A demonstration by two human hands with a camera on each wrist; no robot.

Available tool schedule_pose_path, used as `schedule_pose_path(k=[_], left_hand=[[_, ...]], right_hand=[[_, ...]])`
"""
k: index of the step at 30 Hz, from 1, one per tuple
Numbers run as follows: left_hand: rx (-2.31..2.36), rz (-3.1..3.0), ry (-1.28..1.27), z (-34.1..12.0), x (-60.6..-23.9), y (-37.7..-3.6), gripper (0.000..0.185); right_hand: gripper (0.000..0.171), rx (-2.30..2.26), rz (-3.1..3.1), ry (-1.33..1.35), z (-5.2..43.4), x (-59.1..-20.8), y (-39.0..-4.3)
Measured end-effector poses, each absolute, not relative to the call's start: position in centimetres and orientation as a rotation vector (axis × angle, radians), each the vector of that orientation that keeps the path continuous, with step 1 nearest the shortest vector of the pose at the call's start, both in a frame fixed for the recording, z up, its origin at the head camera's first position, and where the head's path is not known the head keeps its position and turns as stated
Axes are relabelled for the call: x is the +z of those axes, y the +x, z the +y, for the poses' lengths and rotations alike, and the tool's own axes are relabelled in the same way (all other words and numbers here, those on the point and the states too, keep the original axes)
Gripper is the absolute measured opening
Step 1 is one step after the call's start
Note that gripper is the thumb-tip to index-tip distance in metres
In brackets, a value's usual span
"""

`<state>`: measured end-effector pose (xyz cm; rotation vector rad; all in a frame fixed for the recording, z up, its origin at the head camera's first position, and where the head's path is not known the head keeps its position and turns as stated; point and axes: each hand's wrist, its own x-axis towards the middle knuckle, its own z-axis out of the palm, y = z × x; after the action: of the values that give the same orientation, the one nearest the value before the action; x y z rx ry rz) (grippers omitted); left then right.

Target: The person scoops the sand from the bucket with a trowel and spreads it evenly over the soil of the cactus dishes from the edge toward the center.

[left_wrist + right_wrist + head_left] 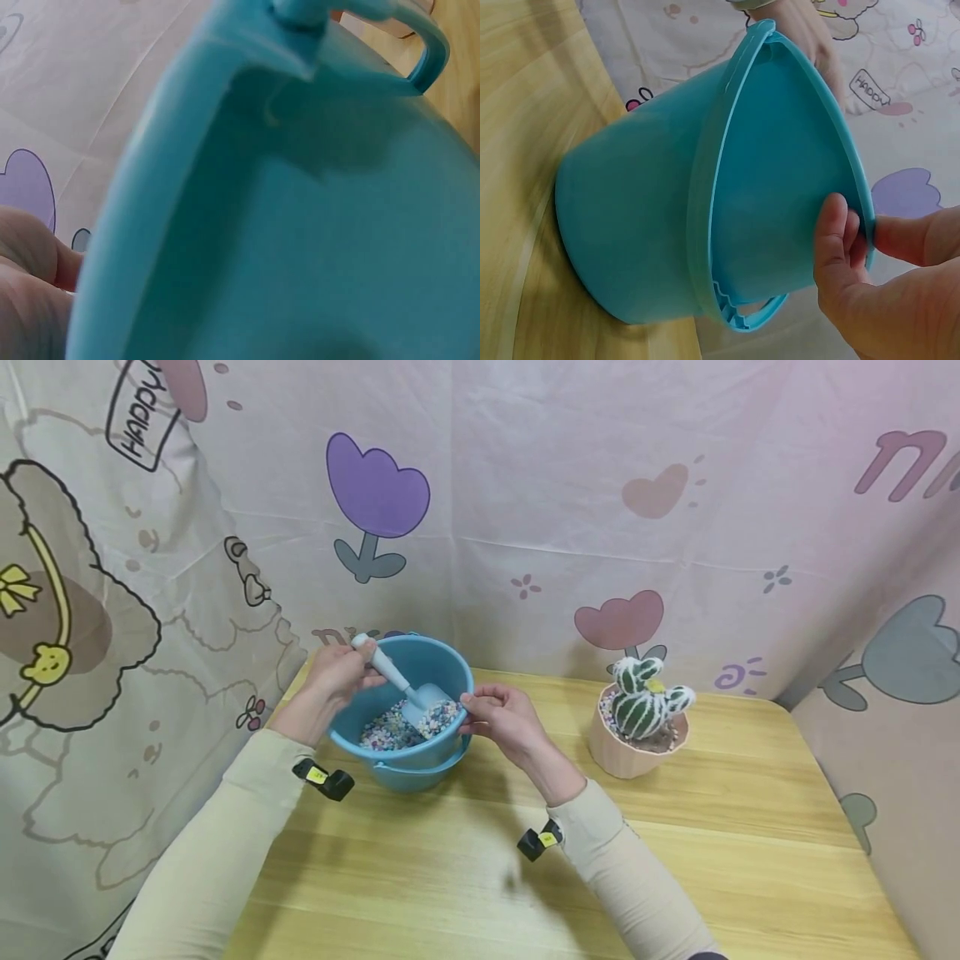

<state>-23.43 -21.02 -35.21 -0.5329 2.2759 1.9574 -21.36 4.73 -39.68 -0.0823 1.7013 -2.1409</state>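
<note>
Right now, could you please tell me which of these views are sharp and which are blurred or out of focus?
Head view: evenly lit and sharp, though the edges bow from the wide lens; the scoop and pebbles read clearly. Left wrist view: the bucket fills the frame, soft and out of focus. Right wrist view: fairly sharp on the bucket rim and the right hand.

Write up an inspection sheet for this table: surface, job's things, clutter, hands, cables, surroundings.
Surface: pale wooden table, bare in front.
Job's things: blue bucket tilted toward the person, holding coloured pebbles; small blue scoop with its blade in the pebbles.
Clutter: pink pot with a green-and-white cactus, standing apart to the right of the bucket.
Hands: left hand grips the scoop handle; right hand pinches the bucket rim.
Cables: nothing seen.
Surroundings: cartoon-print cloth backdrop behind and at both sides.
</note>
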Motion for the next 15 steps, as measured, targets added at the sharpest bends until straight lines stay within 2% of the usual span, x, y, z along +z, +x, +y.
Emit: schedule_pose_path(k=[15], left_hand=[[2.000,2.239,-0.583,-20.96,-34.71,-23.37,0.056]], right_hand=[[0.024,-2.140,1.746,-0.082,4.69,-39.77,-21.25]])
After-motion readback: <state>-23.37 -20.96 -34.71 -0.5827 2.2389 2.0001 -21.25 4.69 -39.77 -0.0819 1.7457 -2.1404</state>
